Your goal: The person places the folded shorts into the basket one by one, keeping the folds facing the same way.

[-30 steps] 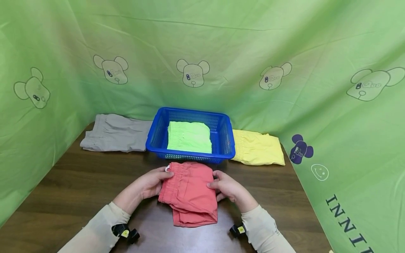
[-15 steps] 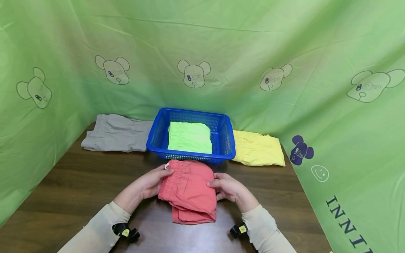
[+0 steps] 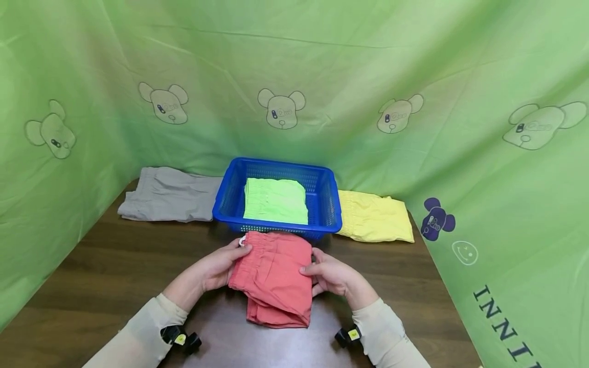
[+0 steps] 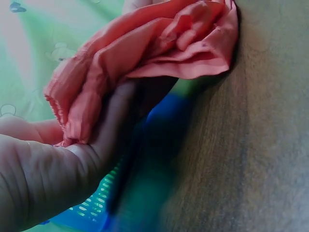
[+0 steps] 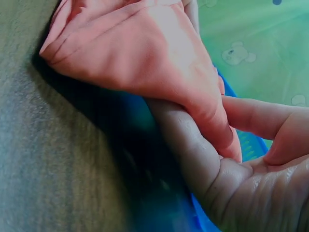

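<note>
A folded pair of coral-red shorts (image 3: pixel 276 271) with an elastic waistband is held up between both hands, just in front of the basket. My left hand (image 3: pixel 220 266) grips the waistband side, thumb on top and fingers underneath. On the opposite side my right hand (image 3: pixel 332 273) pinches the folded edge, its thumb above and fingers below. In the left wrist view the red cloth (image 4: pixel 145 53) sags in folds, its lower end near the table. The right wrist view shows the cloth (image 5: pixel 145 58) lying over the fingers.
A blue plastic basket (image 3: pixel 335 204) stands behind the red shorts, with a folded lime-green garment (image 3: pixel 276 202) inside. A folded grey garment (image 3: pixel 172 197) lies left of it, a folded yellow one (image 3: pixel 377 217) right. Green printed curtains (image 3: pixel 322 61) enclose the wooden table (image 3: pixel 92 286).
The red shorts have risen slightly toward the basket, and their hanging lower end has swung a little to the left. Both hands keep the same hold.
</note>
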`<state>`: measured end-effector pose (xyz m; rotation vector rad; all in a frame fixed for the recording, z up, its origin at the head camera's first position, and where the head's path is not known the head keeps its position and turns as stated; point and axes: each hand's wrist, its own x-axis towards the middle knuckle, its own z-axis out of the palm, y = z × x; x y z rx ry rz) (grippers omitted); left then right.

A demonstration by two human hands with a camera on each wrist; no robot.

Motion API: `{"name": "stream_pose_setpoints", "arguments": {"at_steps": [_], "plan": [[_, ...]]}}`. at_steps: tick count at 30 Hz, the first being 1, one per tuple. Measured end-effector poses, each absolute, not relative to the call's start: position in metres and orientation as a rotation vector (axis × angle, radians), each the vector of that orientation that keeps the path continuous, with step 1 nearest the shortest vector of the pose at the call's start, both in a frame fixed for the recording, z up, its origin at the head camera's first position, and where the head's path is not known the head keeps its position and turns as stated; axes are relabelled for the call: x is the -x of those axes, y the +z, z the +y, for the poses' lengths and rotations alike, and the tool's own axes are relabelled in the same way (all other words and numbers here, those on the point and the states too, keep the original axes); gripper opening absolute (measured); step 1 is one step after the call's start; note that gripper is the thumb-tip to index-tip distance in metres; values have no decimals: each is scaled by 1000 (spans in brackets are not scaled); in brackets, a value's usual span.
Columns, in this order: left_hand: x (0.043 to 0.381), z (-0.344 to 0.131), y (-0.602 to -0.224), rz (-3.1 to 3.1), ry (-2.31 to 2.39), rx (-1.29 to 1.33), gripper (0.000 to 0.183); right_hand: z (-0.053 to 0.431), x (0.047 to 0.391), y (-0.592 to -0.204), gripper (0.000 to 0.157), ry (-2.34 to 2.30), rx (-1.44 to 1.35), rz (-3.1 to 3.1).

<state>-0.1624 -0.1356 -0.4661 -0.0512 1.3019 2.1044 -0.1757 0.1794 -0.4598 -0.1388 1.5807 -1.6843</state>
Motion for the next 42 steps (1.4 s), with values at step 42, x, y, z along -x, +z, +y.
{"name": "stream_pose_setpoints", "arguments": {"at_steps": [42], "plan": [[140,-140,-435,1666,2081,6,79,170,157,-424,59,-1861,179,1705]]}}
